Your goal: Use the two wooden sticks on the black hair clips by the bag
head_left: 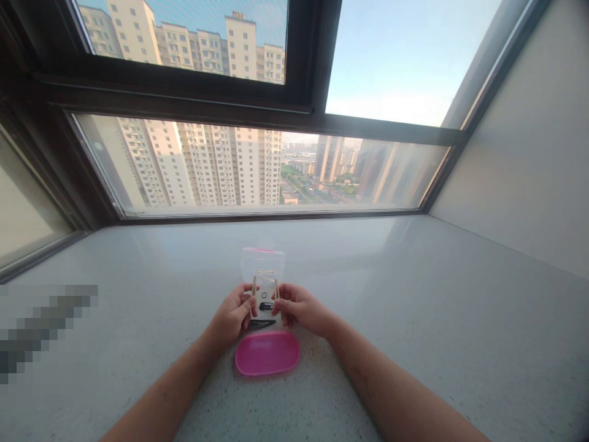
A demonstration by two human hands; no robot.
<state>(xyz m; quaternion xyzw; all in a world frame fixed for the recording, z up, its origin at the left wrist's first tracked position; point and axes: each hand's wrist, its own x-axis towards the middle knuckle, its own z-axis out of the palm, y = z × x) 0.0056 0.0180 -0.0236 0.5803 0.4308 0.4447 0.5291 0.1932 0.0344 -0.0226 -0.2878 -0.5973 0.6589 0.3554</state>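
Note:
My left hand (237, 310) is closed, pinching a slim tan clip-like piece (254, 286) that stands upright. My right hand (299, 307) grips a similar tan piece (277, 288), also upright, a short gap away. Between the hands, a small ring (264, 295) and a black snap hair clip (265, 306) lie on the white speckled surface. A longer black hair clip (263, 323) rests nearer to me, partly behind my left fingers. Just in front of it sits a pink oval dish (267, 354).
Beyond the hands lies a clear zip bag (262, 258), with a thin gold pin (265, 271) at its near edge. Dark window frames (276, 219) border the counter (414, 319) at the back. A white wall (515, 184) stands on the right. A pixelated patch covers the left edge.

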